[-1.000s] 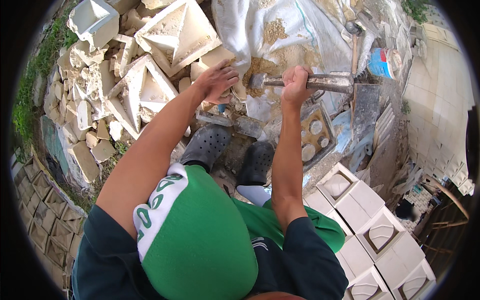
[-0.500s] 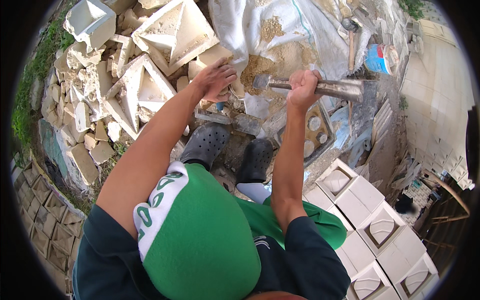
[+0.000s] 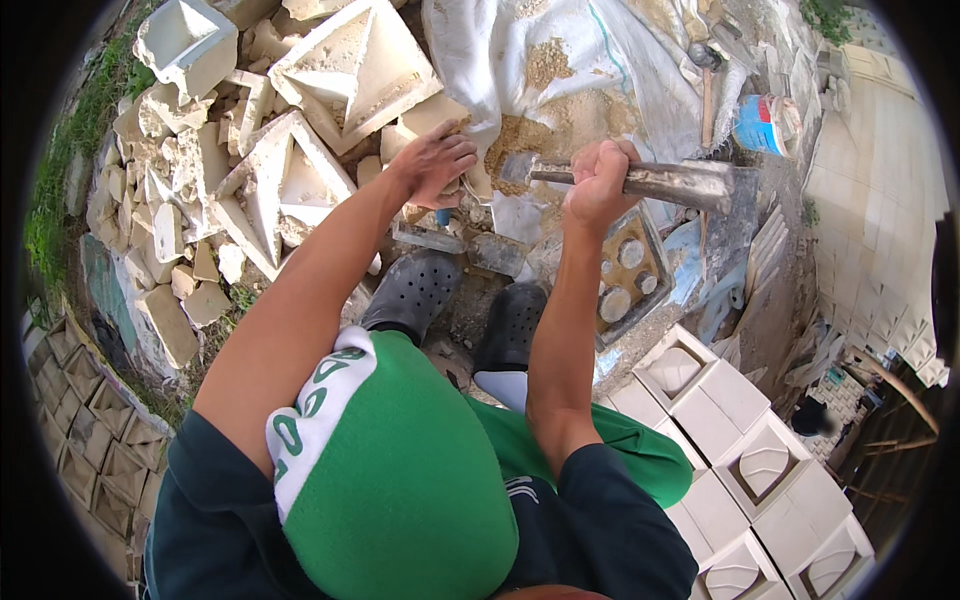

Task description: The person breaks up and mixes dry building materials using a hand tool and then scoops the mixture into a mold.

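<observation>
My right hand [image 3: 600, 180] is closed round a long, worn tool [image 3: 690, 186], held roughly level. Its narrower, flat blade-like end [image 3: 518, 167] points left over sandy crumbs [image 3: 520, 138]; the thick, pale-smeared end sticks out to the right. My left hand [image 3: 435, 165] has its fingers curled down at a cream-coloured broken piece [image 3: 478, 183], beside the rubble. What lies under its palm is mostly hidden. A small blue thing [image 3: 443, 216] shows just below that hand. Nearer my feet lie two grey blocks [image 3: 495, 253].
Broken cream castings [image 3: 355, 70] are heaped at the left. White sheeting [image 3: 470, 60] spreads ahead, with a hammer [image 3: 705, 90] and blue bucket [image 3: 765, 124] to its right. A framed mould with round shapes [image 3: 630, 270] lies right of my dark clogs [image 3: 415, 290]. Patterned blocks [image 3: 740, 430] stand nearer right.
My right hand and the tool have shifted slightly left, the far right end tipping a little lower. My left hand stays at nearly the same place on the broken piece.
</observation>
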A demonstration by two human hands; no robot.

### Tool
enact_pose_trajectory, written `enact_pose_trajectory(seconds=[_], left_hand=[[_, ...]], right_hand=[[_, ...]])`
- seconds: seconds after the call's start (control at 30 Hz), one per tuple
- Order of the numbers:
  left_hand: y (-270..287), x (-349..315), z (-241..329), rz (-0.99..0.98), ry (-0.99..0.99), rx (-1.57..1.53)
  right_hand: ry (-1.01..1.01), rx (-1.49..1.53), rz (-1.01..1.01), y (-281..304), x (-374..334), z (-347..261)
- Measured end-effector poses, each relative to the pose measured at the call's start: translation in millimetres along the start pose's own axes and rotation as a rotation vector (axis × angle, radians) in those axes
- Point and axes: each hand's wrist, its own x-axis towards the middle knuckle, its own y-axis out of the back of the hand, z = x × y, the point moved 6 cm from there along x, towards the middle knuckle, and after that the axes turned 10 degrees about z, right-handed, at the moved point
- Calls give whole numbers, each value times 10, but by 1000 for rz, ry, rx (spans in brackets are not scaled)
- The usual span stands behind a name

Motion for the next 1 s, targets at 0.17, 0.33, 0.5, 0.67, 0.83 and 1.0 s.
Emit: enact_pose_trajectory(seconds=[0.17,0.33,0.5,0.67,0.83,1.0], left_hand=[[74,70,-6,-69,14,-33],[21,29,-3,-47,22,-49],[59,53,-19,-22,29,-39],[77,109,30,-58,10,-46],[94,54,-8,-85,66,-40],[83,105,7,-101,42,-44]], right_hand=[[62,70,83,164,-55,89],[0,3,-32,74,162,123],[52,231,-124,82,59,-327],[30,49,-36,129,2,382],[-25,37,-115,49,49,16],[42,131,-3,294,-2,-134]])
